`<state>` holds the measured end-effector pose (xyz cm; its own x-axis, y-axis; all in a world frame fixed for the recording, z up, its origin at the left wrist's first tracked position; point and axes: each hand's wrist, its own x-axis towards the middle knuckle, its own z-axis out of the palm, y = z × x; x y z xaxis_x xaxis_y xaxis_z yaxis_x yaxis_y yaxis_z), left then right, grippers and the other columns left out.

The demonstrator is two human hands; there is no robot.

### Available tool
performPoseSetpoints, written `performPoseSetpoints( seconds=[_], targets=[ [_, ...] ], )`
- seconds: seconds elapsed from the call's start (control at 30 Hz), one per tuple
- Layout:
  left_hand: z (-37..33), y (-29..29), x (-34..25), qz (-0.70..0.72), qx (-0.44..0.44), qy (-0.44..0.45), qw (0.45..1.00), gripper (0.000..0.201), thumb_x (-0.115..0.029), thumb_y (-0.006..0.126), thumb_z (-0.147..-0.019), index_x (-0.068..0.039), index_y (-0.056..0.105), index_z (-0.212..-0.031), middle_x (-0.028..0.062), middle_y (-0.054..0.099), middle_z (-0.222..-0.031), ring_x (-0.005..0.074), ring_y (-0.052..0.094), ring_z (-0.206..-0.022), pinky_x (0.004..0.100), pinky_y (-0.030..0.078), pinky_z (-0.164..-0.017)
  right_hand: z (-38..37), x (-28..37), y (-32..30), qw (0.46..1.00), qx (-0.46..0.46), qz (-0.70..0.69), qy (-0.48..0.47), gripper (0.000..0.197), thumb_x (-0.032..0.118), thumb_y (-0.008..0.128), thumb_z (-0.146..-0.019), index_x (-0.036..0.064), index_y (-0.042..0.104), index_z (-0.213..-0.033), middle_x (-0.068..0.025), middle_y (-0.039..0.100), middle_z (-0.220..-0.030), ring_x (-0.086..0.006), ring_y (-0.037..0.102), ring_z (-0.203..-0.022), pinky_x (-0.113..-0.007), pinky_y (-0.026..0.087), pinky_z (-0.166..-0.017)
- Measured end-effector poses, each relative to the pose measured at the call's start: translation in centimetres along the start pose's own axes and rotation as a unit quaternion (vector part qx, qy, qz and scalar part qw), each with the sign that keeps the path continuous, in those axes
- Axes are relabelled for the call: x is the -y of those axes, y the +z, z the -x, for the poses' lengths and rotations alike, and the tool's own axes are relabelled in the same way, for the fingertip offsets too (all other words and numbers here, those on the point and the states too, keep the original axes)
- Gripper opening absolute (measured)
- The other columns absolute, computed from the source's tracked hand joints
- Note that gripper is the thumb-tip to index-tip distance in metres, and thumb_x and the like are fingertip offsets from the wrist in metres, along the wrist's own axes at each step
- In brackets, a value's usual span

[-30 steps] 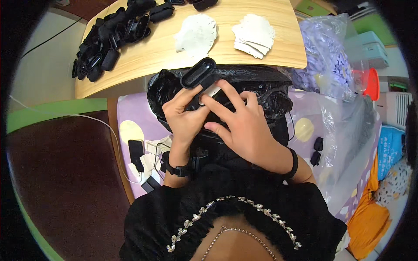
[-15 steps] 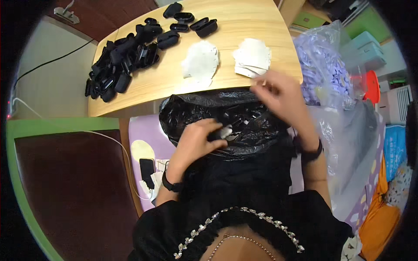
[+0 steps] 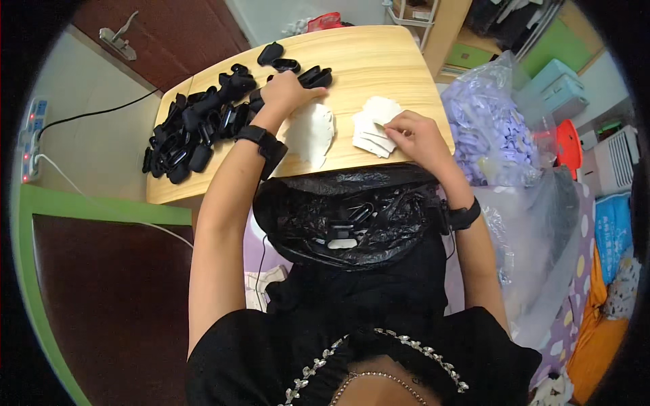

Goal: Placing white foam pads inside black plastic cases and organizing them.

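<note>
On the table, my left hand point(image 3: 285, 95) reaches in among black cases point(image 3: 203, 118), small and rounded, some with lids standing up. Its thumb is stretched out to the right beside one case; the other fingers are partly hidden. My right hand point(image 3: 421, 137) pinches the edge of a white card at the right-hand stack of white cards point(image 3: 372, 128), which is fanned out. Another pile of white cards point(image 3: 311, 135) lies left of it, under my left wrist. A black plastic bag point(image 3: 291, 230) is spread open on my lap, with several black cases and a white piece inside.
A clear bag of purple items point(image 3: 484, 128) stands right of the table point(image 3: 379, 47). Beyond it are a red basin point(image 3: 569, 149) and pale blue boxes point(image 3: 558, 88). A power strip point(image 3: 32, 139) with cables is at the left, above a green-framed brown panel point(image 3: 115, 304).
My left hand has moved from the black bag up to the cases on the table. My right hand has settled at the right stack and now pinches a card.
</note>
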<state>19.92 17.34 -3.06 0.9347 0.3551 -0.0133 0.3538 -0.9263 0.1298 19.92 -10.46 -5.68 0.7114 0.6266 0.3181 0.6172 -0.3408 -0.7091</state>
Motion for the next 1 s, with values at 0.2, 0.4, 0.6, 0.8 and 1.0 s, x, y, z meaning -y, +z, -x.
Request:
performPoseSetpoints(
  seconds=[0.2, 0.4, 0.6, 0.8, 1.0],
  targets=[
    [0.3, 0.7, 1.6, 0.249, -0.131, 0.050, 0.958, 0.045, -0.034, 0.072, -0.072, 0.005, 0.063, -0.091, 0.0113, 0.066, -0.082, 0.0160, 0.064, -0.069, 0.0261, 0.050, -0.061, -0.1, 1.5, -1.7, 0.997, -0.072, 0.003, 0.028, 0.014, 0.010, 0.064, -0.078, -0.0012, 0.065, -0.087, -0.0087, 0.064, -0.082, -0.0165, 0.060, -0.072, -0.026, 0.047, -0.065],
    [10.9, -4.8, -0.5, 0.544, -0.105, 0.144, 0.820, 0.037, -0.005, 0.075, -0.066, 0.003, 0.061, -0.099, 0.0089, 0.066, -0.087, 0.0099, 0.062, -0.077, 0.0218, 0.050, -0.068, 0.2, 8.4, -4.1, 0.929, -0.326, 0.055, -0.165, 0.014, 0.005, 0.066, -0.074, 0.0012, 0.067, -0.087, -0.0080, 0.063, -0.085, -0.0183, 0.059, -0.076, -0.026, 0.047, -0.070],
    [21.1, -5.2, -3.8, 0.632, -0.104, 0.120, 0.759, 0.043, 0.005, 0.071, -0.064, 0.002, 0.061, -0.106, 0.0074, 0.065, -0.092, 0.0101, 0.060, -0.081, 0.0221, 0.049, -0.072, 4.6, 14.0, -2.8, 0.883, -0.209, 0.215, -0.362, 0.023, 0.005, 0.063, -0.071, 0.0029, 0.066, -0.094, -0.0060, 0.061, -0.091, -0.0197, 0.057, -0.082, -0.040, 0.043, -0.084],
    [23.1, -2.2, -3.2, 0.659, -0.144, 0.104, 0.731, 0.041, 0.008, 0.068, -0.062, 0.002, 0.064, -0.103, 0.0082, 0.065, -0.092, 0.0099, 0.060, -0.084, 0.0213, 0.048, -0.073, 6.3, 14.0, -1.2, 0.922, -0.086, 0.184, -0.329, 0.027, 0.003, 0.058, -0.071, 0.0024, 0.064, -0.098, -0.0056, 0.059, -0.094, -0.0197, 0.058, -0.088, -0.050, 0.030, -0.102],
    [23.4, -1.7, -2.9, 0.647, -0.133, 0.123, 0.741, 0.040, 0.008, 0.070, -0.062, 0.002, 0.064, -0.101, 0.0090, 0.065, -0.094, 0.0101, 0.060, -0.082, 0.0213, 0.048, -0.072, 6.7, 14.3, -0.9, 0.933, -0.033, 0.181, -0.310, 0.028, 0.002, 0.057, -0.070, 0.0009, 0.063, -0.097, -0.0066, 0.059, -0.093, -0.0205, 0.058, -0.089, -0.058, 0.023, -0.102]
  ],
)
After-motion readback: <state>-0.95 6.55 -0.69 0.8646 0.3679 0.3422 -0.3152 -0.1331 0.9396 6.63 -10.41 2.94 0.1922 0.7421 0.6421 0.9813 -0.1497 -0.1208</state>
